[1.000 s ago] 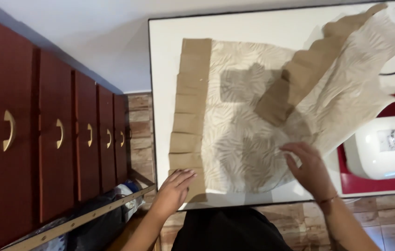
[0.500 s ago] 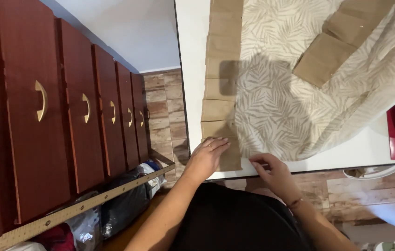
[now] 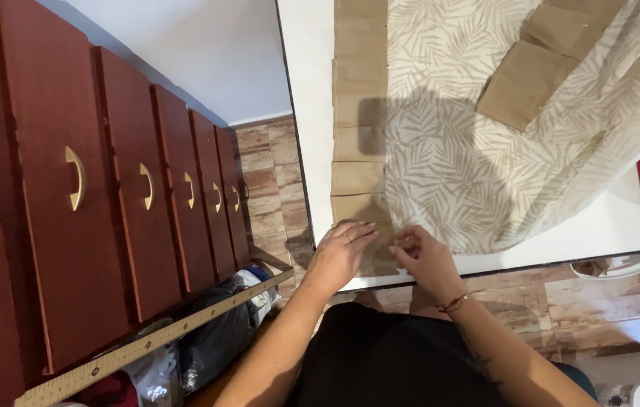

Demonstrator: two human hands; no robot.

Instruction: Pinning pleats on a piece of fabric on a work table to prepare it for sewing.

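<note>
White tabletop (image 3: 308,113): both hands, left (image 3: 337,256) flat and open, right (image 3: 427,260) pinching, worked the nearest brown paper strip (image 3: 357,113) onto leaf-print fabric (image 3: 470,151); the strip beyond them already lay placed.

We see a home sewing corner: leaf-print fabric (image 3: 478,151) on a white tabletop (image 3: 306,113), red wooden cabinet doors (image 3: 109,203), tiled floor (image 3: 267,181), a long ruler (image 3: 146,343).

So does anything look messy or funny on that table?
A little. The leaf-print cloth lies rumpled, its right side folded back over itself, so a second strip of brown paper pieces sits slanted, unlike the straight strip along the left edge. Both hands, left and right, rest at the straight strip's near end.
</note>
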